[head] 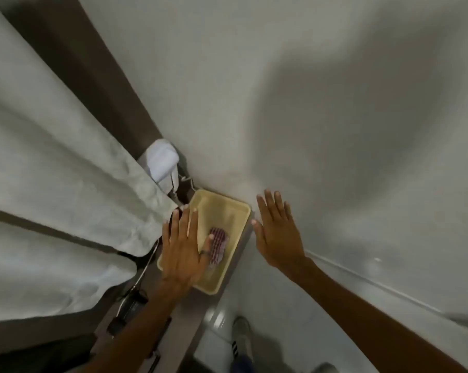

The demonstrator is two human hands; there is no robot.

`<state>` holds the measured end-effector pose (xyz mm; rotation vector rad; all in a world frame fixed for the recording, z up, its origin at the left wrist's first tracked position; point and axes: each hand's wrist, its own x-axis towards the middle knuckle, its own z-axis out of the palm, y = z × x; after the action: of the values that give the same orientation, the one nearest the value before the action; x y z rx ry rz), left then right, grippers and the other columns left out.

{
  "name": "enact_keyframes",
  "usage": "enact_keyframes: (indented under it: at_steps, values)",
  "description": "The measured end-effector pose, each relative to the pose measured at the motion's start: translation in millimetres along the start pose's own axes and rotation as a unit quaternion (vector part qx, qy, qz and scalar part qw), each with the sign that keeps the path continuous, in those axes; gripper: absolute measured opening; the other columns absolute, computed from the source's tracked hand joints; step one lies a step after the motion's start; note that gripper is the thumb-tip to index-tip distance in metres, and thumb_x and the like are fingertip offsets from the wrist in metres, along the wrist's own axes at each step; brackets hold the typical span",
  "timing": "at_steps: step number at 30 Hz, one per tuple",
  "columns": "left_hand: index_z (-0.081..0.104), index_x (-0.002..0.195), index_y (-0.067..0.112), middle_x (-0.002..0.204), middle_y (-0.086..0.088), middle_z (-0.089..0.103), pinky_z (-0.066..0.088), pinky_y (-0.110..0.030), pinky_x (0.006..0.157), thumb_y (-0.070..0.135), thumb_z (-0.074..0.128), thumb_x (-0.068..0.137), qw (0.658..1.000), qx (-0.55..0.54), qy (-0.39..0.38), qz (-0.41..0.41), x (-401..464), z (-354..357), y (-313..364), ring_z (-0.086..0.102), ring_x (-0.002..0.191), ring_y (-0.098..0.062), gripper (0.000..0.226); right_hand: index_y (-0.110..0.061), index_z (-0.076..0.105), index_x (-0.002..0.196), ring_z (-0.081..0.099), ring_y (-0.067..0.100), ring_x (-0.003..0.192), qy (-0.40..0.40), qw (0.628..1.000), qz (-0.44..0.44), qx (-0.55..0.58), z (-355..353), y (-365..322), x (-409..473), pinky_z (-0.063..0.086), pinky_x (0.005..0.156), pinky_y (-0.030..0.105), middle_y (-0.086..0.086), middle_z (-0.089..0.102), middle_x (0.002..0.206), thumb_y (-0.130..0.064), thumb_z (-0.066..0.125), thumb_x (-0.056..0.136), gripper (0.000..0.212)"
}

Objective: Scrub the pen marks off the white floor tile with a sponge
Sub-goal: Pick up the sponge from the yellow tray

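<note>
Here, the pink sponge (218, 245) lies in a yellow tray (229, 211). The left hand (183, 253) hovers flat over it, grip apart; the right hand (277, 230) is spread open beside the tray.

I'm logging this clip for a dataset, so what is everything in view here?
tray: one, pale yellow, on the ledge by the wall
sponge: one, pink and white patterned, inside the tray
curtain: one, pale grey, left
white object: one, behind the curtain edge
cables: dark, below the curtain
shoe: one, whitish, on the floor tile
left hand: open, over the tray
right hand: open, beside the tray
</note>
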<state>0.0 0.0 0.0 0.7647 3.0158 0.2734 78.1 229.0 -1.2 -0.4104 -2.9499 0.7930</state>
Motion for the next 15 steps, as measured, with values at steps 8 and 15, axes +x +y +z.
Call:
enact_keyframes:
  at_steps: [8,15]
  values:
    - [0.05,0.158,-0.001,0.165,-0.027,0.046,0.033,-0.066,0.126,0.048,0.043,0.103,0.997,0.008,-0.074,-0.006,16,203,-128,0.042,0.154,-0.051,0.074,-0.004,0.015,0.171,0.002,0.028,0.171,-0.142,0.972,0.101,0.156,260,6,70,0.01,0.139,0.038,0.014,0.01,0.183,-0.028,0.035,0.118,0.061]
    - [0.037,0.167,0.006,0.176,-0.02,0.03,0.027,-0.067,0.131,0.047,0.037,0.104,0.994,0.0,-0.108,0.014,17,338,-200,0.023,0.164,-0.046,0.074,-0.003,0.009,0.171,0.0,0.043,0.169,-0.169,0.97,0.14,0.105,437,8,127,0.001,0.14,0.058,0.023,0.005,0.181,-0.043,0.044,0.112,0.079]
